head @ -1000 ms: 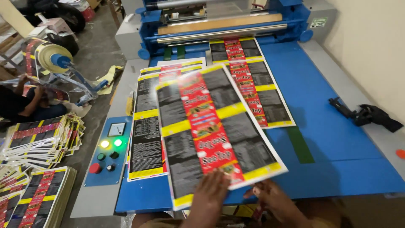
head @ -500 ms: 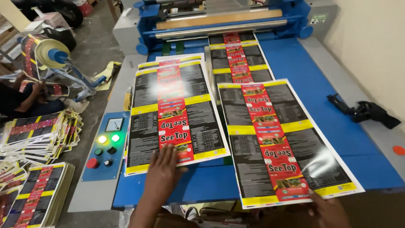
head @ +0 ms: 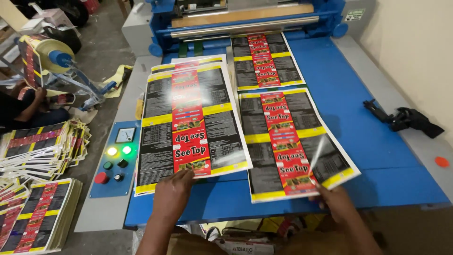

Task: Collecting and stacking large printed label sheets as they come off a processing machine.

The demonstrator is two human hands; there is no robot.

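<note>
Head cam: sheets under hands.

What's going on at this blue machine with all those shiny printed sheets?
A person stands at a blue machine table. The left hand rests on the near edge of a stack of glossy printed sheets; the right hand holds the near corner of a single sheet lying beside it. Another sheet lies by the roller.
</note>
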